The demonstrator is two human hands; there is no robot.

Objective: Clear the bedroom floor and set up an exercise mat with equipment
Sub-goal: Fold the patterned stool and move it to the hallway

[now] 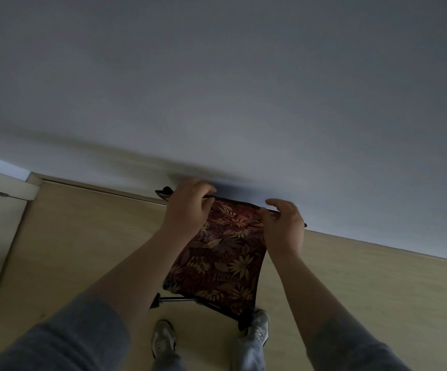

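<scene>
While left hand and right hand grip its top edge, folding chair upright, against wall

Leaf-print seat, half lost behind our hands

Our left hand covers the upper left corner of the leaf-print fabric. Just beyond that hand, a small dark loop is too blurred to name. The top rod passes behind our right hand, so we cannot tell whether it is gripped. Below the hands, the black frame lies mostly under the fabric, and the bottom edge cuts off our grey sleeves.
</scene>
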